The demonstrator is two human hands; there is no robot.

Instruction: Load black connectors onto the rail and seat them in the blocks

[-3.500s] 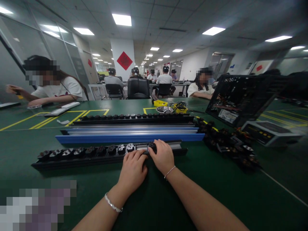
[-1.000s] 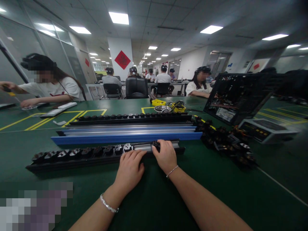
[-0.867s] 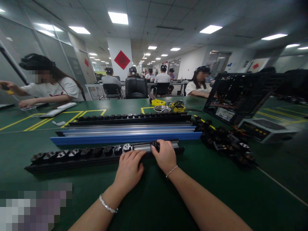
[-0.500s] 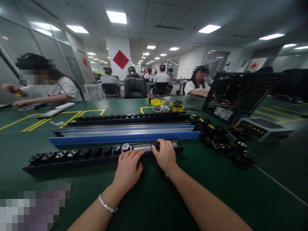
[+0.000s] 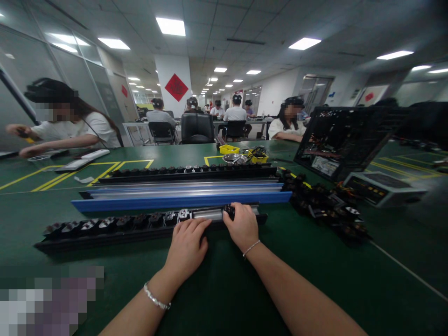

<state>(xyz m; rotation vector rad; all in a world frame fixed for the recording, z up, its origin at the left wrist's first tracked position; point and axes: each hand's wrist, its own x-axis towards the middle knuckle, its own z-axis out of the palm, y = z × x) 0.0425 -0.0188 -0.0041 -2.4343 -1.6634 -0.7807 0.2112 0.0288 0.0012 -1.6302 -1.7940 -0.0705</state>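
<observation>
A long black rail [image 5: 140, 237] lies across the table in front of me, its left and middle part filled with a row of black modules [image 5: 124, 221] with metal contacts on top. My left hand [image 5: 187, 240] is closed over the rail's front wall, fingers pointing right and thumb on the near side. Just behind those fingers sits a module with a bright top [image 5: 184, 214]. Between my hands a bare silver channel [image 5: 210, 214] shows. Toward the right end, my right hand [image 5: 242, 224] pinches a black module [image 5: 229, 211] at the channel; its underside is hidden.
Beyond the rail lie a blue-edged rail [image 5: 178, 202] and another filled black rail [image 5: 189, 174]. Loose black modules [image 5: 329, 207] are heaped right. A computer case [image 5: 346, 140], a power supply [image 5: 383, 188], a metal dish [image 5: 235, 159] and yellow bin [image 5: 229, 149] stand farther back. Co-workers sit around.
My right hand and the black module in it have shifted very slightly to the right along the rail. The left hand stays in place.
</observation>
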